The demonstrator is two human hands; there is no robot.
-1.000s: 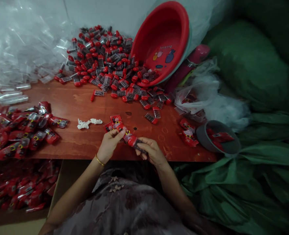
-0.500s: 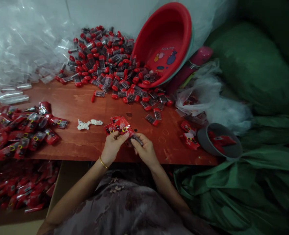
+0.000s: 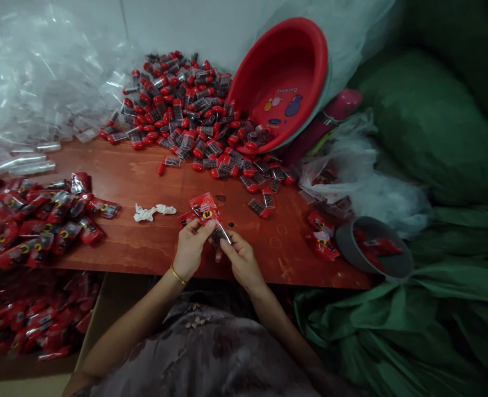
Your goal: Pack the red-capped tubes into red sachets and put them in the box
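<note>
My left hand (image 3: 191,249), with a gold bangle at its wrist, pinches a red printed card (image 3: 204,207) between thumb and fingers. Below the print, a clear plastic piece with dark contents (image 3: 219,234) reaches across to my right hand (image 3: 242,260). The right thumb and fingers are closed on its edge. Whether card and clear piece are joined cannot be seen, as fingers cover part of them. Another red printed piece (image 3: 184,218) shows behind the left fingers, close to the tabletop. A crumpled white scrap (image 3: 154,212) lies to the left.
Small red-capped clear containers (image 3: 177,110) are heaped at the back, beside a tilted red basin (image 3: 310,60). Finished-looking red packets (image 3: 57,215) lie left, and more fill a box (image 3: 41,320) below. Clear plastic sleeves (image 3: 28,82) are piled back left. A grey bowl (image 3: 343,242) stands right.
The view has shifted slightly. The card stands more upright, and the clear piece with dark contents shows more between my hands. My right hand has moved a little lower along its edge.
</note>
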